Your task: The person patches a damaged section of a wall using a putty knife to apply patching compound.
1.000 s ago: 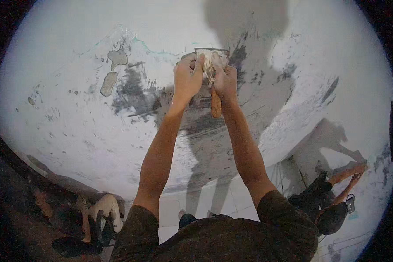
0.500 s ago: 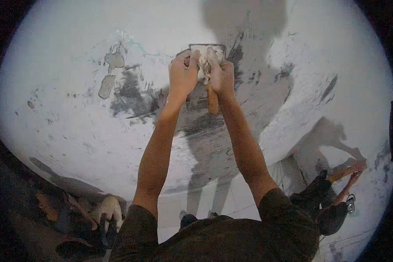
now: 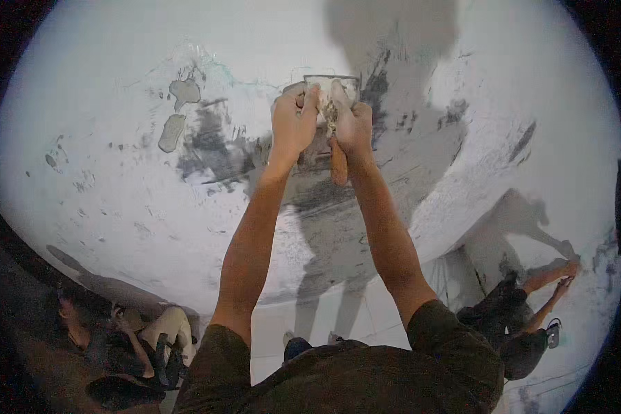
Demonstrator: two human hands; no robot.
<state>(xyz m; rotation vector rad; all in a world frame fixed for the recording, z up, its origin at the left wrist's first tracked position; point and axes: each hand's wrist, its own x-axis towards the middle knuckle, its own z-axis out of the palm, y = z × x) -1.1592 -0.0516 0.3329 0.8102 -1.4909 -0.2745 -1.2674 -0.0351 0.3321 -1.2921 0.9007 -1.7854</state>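
Both my arms stretch forward to a white, patchy wall. My right hand is closed around a putty knife, its thumb lying on the blade and its wooden handle hanging below the fingers. Grey-white paste coats the broad blade, whose dark edge is at the top. My left hand is closed with its thumb at the blade's left side. A dark-edged flat piece shows behind the left fingers; I cannot tell whether it is a second tool.
The wall carries dark smears and two grey bare patches left of my hands. My shadow falls across it. A person at the lower right reaches to the wall. Another person sits at the lower left. Floor tiles show below.
My hands and the putty knife have shifted slightly down against the wall. The person at the lower left has changed posture a little. My hold looks the same.
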